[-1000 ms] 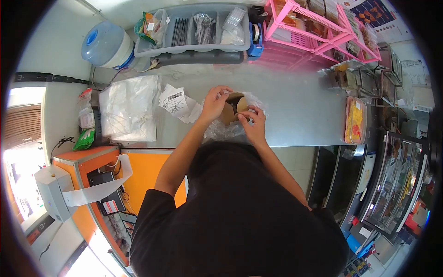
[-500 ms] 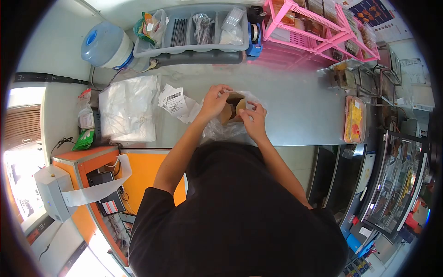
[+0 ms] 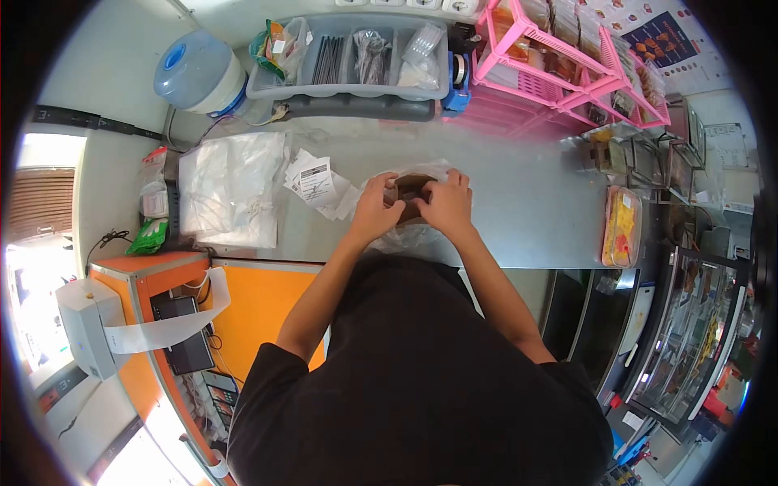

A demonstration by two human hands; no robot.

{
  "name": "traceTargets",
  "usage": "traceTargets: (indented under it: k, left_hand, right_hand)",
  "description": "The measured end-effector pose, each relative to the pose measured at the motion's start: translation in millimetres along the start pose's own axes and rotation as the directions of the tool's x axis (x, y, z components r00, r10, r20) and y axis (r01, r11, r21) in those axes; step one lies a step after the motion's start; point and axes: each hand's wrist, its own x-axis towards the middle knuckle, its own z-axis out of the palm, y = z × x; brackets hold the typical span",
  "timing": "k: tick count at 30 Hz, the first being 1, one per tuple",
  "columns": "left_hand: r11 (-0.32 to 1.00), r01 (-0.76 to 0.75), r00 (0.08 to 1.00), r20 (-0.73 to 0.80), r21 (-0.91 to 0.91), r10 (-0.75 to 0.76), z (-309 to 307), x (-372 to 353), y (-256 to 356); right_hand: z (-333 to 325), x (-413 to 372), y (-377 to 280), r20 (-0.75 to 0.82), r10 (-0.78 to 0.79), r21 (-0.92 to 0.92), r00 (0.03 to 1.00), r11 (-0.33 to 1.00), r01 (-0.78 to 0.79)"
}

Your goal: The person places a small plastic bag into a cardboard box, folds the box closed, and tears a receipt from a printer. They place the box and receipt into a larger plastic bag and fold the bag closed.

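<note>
A brown paper food box (image 3: 415, 182) stands with its top open on the metal counter, its inside dark. Around it lies a crumpled clear plastic bag (image 3: 401, 240). My left hand (image 3: 378, 209) pinches the near left part of the box's rim between thumb and fingers. On the other side my right hand (image 3: 447, 202) has its thumb and fingertips closed on the right flap. Both thumbs come close together at the near edge of the opening. The contents of the box are hidden in shadow.
Left of the box lie paper receipts (image 3: 314, 183) and a stack of clear plastic bags (image 3: 231, 190). Behind are a grey divided tray (image 3: 340, 91), a blue tape dispenser (image 3: 459, 81) and pink baskets (image 3: 559, 93). A packed yellow food tray (image 3: 621, 227) sits at right.
My left hand has come down from the far left rim to the near left side. My right hand has shifted inward, and the flaps now stand closer together. The view has tilted slightly.
</note>
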Motion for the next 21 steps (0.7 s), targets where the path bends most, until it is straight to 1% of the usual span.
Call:
traceTargets:
  k: [1, 3, 6, 7, 9, 10, 12, 13, 15, 16, 18, 19, 20, 21]
  left_hand:
    - [0.998, 0.014, 1.0, 0.008, -0.054, -0.014, -3, -1, -3]
    - [0.993, 0.051, 0.999, 0.022, -0.102, -0.049, -5, -4, -8]
    - [0.984, 0.067, 0.998, 0.029, -0.168, -0.063, -9, -8, -15]
    - [0.98, 0.064, 0.998, 0.028, -0.19, -0.06, -11, -9, -14]
    - [0.97, 0.113, 0.994, 0.038, -0.217, -0.107, -13, -11, -11]
    - [0.964, 0.134, 0.991, 0.043, -0.231, -0.128, -14, -11, -9]
    - [0.977, 0.102, 0.995, 0.027, -0.188, -0.099, -16, -14, -8]
    - [0.982, 0.085, 0.996, 0.017, -0.168, -0.083, -17, -15, -7]
    - [0.999, 0.019, 0.997, -0.071, -0.029, -0.021, -20, -21, 5]
    - [0.999, -0.01, 0.994, -0.109, 0.042, 0.015, -22, -25, 17]
    - [0.995, -0.089, 0.988, -0.12, 0.039, 0.093, -26, -30, 49]
    - [0.992, -0.124, 0.983, -0.133, 0.038, 0.128, -28, -34, 64]
    - [0.985, -0.172, 0.981, -0.086, -0.003, 0.171, -30, -37, 76]
    - [0.974, -0.22, 0.975, -0.037, -0.046, 0.219, -30, -40, 88]
  right_hand:
    - [-1, 2, -7, 0.043, 0.027, -0.031, 0.999, 0.999, -0.026]
    - [-2, 5, -17, 0.131, 0.081, -0.097, 0.988, 0.993, -0.068]
    - [18, 13, -11, 0.123, 0.108, -0.094, 0.987, 0.991, -0.096]
    - [17, 14, -11, 0.15, 0.118, -0.054, 0.982, 0.992, -0.111]
    - [13, 16, -9, 0.205, 0.139, 0.024, 0.969, 0.989, -0.147]
    - [14, 16, -4, 0.161, 0.116, 0.104, 0.98, 0.986, -0.134]
    - [19, 8, 7, 0.07, 0.082, 0.257, 0.994, 0.961, -0.097]
    - [11, 2, 6, 0.001, 0.072, 0.292, 0.997, 0.954, -0.069]
    - [-20, -18, -2, -0.134, 0.06, 0.353, 0.989, 0.935, -0.008]
    - [-33, -24, -2, -0.171, 0.019, 0.357, 0.985, 0.933, 0.045]
    - [-54, -33, 2, -0.245, -0.065, 0.355, 0.967, 0.923, 0.151]
    - [-58, -35, 8, -0.134, -0.022, 0.595, 0.991, 0.798, 0.098]
    - [-62, -35, 15, -0.009, -0.013, 0.785, 1.0, 0.619, 0.015]
    - [-66, -36, 22, 0.118, -0.03, 0.911, 0.993, 0.402, -0.096]
